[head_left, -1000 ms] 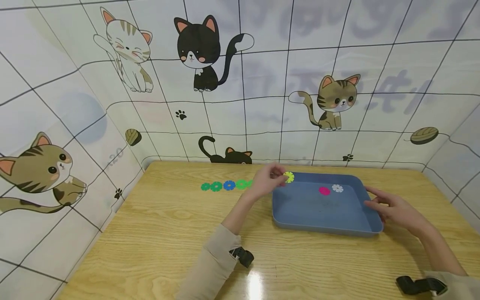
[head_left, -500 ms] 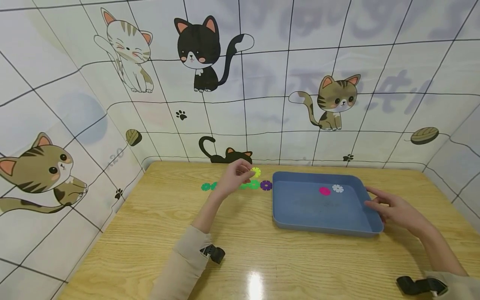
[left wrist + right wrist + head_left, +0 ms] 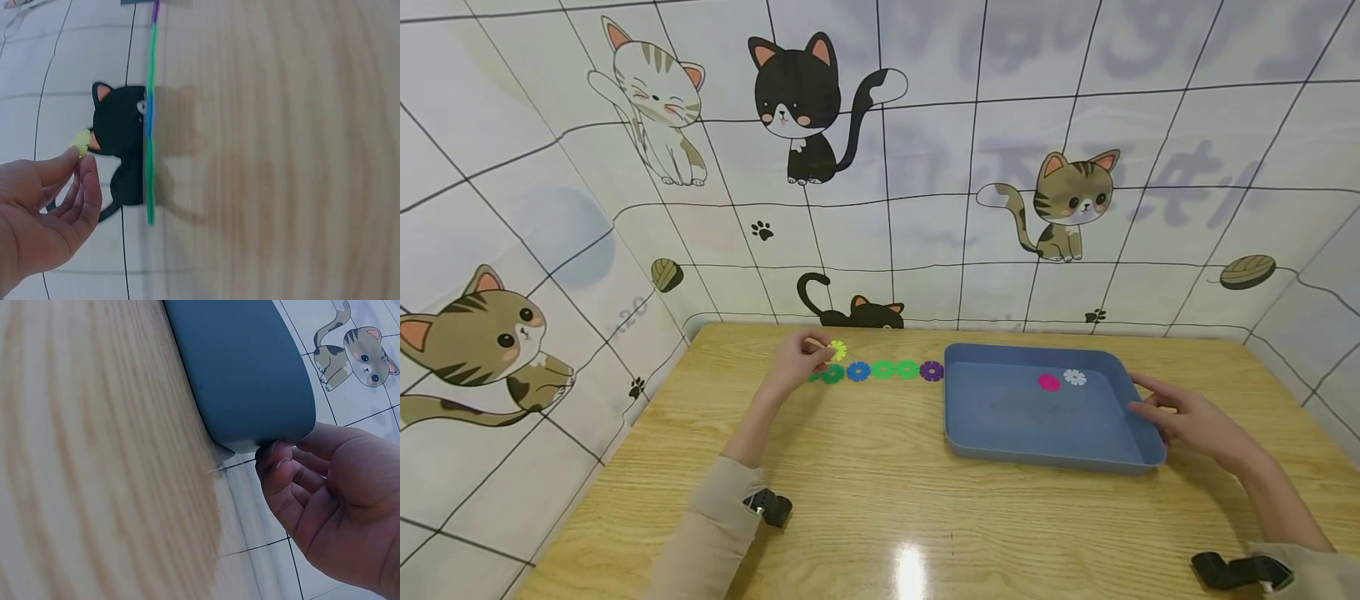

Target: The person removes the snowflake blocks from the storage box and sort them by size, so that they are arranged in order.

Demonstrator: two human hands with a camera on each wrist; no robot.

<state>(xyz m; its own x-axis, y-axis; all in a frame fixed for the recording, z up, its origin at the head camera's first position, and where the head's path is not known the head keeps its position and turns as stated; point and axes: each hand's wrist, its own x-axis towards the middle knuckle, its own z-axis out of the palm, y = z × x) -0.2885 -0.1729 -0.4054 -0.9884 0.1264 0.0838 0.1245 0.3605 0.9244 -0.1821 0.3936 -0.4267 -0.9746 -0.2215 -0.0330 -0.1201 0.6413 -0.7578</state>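
My left hand (image 3: 797, 364) pinches a yellow notched plastic disc (image 3: 838, 350) between thumb and fingertips, above the left part of a row of flat discs. Seen from the left wrist, the yellow disc (image 3: 82, 142) stands off the table. In the row lie a dark green disc (image 3: 832, 373), a blue disc (image 3: 858, 372), light green discs (image 3: 895, 369) and a purple disc (image 3: 932, 371); the left end is partly behind my hand. My right hand (image 3: 1198, 423) grips the right rim of a blue tray (image 3: 1037, 457), thumb over the rim and fingers outside.
Inside the tray lie a pink disc (image 3: 1049, 382) and a white disc (image 3: 1075, 377), close together. The wooden table (image 3: 850, 467) meets a cat-printed wall covering (image 3: 925, 242) just behind the row.
My left hand has carried the yellow disc from the tray's back left corner leftward along the row, uncovering the purple, light green and blue discs. The right hand and tray have stayed put.
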